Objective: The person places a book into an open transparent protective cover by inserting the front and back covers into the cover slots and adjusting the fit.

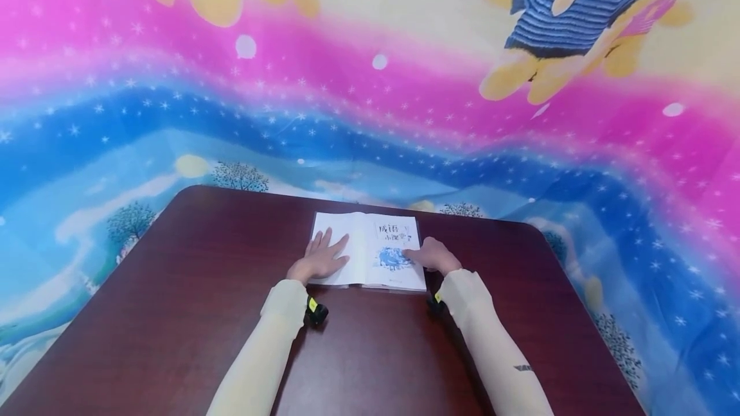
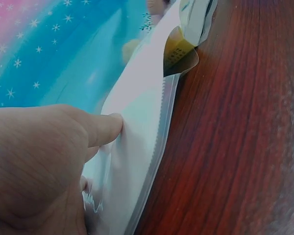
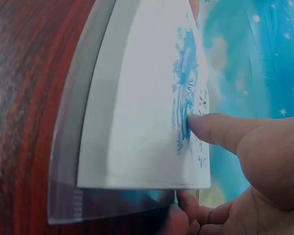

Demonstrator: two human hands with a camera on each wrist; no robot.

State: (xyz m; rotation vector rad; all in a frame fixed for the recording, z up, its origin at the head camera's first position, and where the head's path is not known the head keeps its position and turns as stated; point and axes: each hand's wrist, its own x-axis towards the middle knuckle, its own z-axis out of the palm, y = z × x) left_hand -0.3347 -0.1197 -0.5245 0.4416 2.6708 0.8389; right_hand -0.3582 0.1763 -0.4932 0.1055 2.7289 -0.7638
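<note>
An open book [image 1: 359, 255] in a clear plastic cover [image 3: 63, 196] lies near the far edge of the table. Its right page carries a Chinese title and a blue picture [image 1: 393, 258]; the left page looks blank white. My left hand [image 1: 321, 258] rests on the left page with its fingers spread, and the thumb presses the white paper in the left wrist view. At the right edge my right hand [image 1: 435, 255] pinches the book: its thumb [image 3: 210, 128] lies on the blue picture while the other fingers curl below the cover's edge.
The dark reddish-brown table [image 1: 173, 287] has rounded far corners. Behind it and along its sides hangs a printed cloth [image 1: 358, 82] with cartoon bears and snowflakes. A yellow flap [image 2: 177, 49] shows at the book's spine. Black bands [image 1: 315, 311] sit on both wrists.
</note>
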